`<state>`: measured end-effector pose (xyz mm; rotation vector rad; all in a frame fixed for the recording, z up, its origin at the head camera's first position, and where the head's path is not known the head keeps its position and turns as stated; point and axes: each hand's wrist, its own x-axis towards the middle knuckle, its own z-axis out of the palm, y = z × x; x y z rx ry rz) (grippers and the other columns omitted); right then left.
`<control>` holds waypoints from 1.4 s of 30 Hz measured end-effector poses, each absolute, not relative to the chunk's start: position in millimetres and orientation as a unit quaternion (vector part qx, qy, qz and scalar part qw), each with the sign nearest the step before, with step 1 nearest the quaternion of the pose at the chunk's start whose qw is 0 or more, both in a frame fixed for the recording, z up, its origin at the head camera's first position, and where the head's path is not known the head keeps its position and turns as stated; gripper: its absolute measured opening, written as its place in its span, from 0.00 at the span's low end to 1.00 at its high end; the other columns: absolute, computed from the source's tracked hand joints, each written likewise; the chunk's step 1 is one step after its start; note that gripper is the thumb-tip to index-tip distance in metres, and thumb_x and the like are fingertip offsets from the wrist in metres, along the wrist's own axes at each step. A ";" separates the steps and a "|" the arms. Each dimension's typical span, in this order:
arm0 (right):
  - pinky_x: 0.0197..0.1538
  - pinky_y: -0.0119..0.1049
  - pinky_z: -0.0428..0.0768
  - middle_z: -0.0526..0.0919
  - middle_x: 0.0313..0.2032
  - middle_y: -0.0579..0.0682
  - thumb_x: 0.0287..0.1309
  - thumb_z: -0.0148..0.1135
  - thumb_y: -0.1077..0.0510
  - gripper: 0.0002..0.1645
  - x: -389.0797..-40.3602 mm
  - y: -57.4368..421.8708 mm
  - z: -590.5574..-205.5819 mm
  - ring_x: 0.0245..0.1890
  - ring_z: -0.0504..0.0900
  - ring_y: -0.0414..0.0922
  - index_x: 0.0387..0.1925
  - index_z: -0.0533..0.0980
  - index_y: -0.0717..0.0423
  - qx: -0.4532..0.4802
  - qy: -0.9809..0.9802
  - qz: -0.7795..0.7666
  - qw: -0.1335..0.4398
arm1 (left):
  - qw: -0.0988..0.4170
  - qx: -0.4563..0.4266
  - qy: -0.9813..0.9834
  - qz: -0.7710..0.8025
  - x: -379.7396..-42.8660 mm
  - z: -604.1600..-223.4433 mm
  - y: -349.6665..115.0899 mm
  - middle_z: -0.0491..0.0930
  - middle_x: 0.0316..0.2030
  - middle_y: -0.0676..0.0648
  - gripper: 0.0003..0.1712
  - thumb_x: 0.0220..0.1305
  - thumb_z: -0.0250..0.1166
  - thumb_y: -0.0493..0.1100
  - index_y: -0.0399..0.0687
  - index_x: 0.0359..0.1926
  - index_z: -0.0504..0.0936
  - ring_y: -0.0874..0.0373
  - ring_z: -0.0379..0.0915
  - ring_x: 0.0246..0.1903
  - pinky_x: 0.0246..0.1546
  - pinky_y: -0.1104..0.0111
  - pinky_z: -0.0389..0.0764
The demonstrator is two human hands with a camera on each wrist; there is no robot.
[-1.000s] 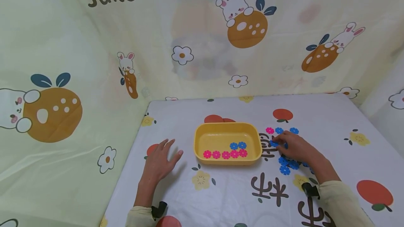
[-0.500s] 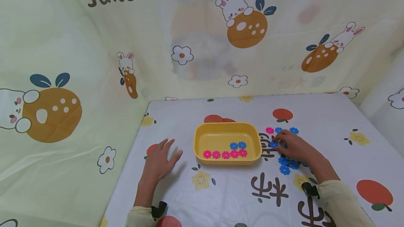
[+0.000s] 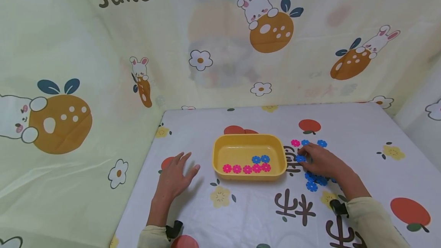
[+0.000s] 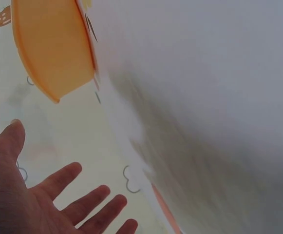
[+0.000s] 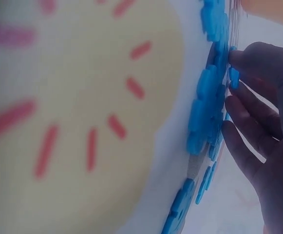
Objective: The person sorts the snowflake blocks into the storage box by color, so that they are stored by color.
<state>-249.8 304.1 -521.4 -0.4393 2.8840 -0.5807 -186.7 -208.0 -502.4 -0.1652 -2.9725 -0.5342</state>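
At the right of the yellow tray, my right hand pinches a blue flower-shaped plastic piece between thumb and fingertips, low over the tablecloth. The right wrist view shows this blue piece edge-on at the fingertips. More blue flower pieces lie in a loose heap under and in front of the hand, partly hidden by it. My left hand is left of the tray, fingers spread and holding nothing. Inside the tray, a row of several pink flower pieces lies below two blue ones.
Behind my right hand lie a loose pink piece and blue pieces. A printed white tablecloth covers the table. A printed curtain rises at the back and down the left side.
The head view has shifted very slightly. Both hands stay almost where they were, the right with its fingertips at the same blue piece.
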 end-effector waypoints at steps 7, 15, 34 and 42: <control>0.54 0.59 0.88 0.81 0.53 0.61 0.62 0.77 0.56 0.20 -245.0 302.3 -517.3 0.50 0.83 0.57 0.54 0.86 0.56 -0.156 0.965 -0.194 0.079 | 0.057 -0.057 -0.981 -0.175 -185.7 -501.6 -207.5 0.69 0.77 0.36 0.42 0.75 0.59 0.69 0.50 0.78 0.72 0.37 0.72 0.71 0.63 0.38 0.79; 0.56 0.60 0.87 0.84 0.51 0.58 0.63 0.78 0.53 0.21 -248.6 301.6 -520.1 0.53 0.82 0.58 0.55 0.85 0.55 -0.149 0.966 -0.192 0.087 | 0.056 -0.058 -0.981 -0.176 -187.3 -499.7 -206.5 0.69 0.77 0.37 0.42 0.75 0.59 0.69 0.51 0.79 0.72 0.37 0.72 0.72 0.62 0.38 0.80; 0.52 0.56 0.89 0.81 0.48 0.59 0.60 0.80 0.56 0.22 -238.5 309.5 -498.2 0.48 0.84 0.57 0.53 0.85 0.61 -0.153 0.966 -0.208 0.031 | 0.053 -0.055 -0.981 -0.176 -187.3 -496.4 -207.2 0.68 0.78 0.37 0.42 0.75 0.59 0.70 0.51 0.79 0.72 0.37 0.72 0.71 0.59 0.37 0.82; 0.53 0.60 0.88 0.83 0.54 0.63 0.63 0.76 0.60 0.23 -233.7 316.0 -470.3 0.54 0.84 0.65 0.57 0.83 0.63 -0.165 0.959 -0.229 -0.018 | 0.053 -0.056 -0.981 -0.179 -188.1 -495.9 -209.0 0.68 0.78 0.37 0.42 0.75 0.59 0.70 0.51 0.79 0.72 0.37 0.72 0.72 0.60 0.39 0.81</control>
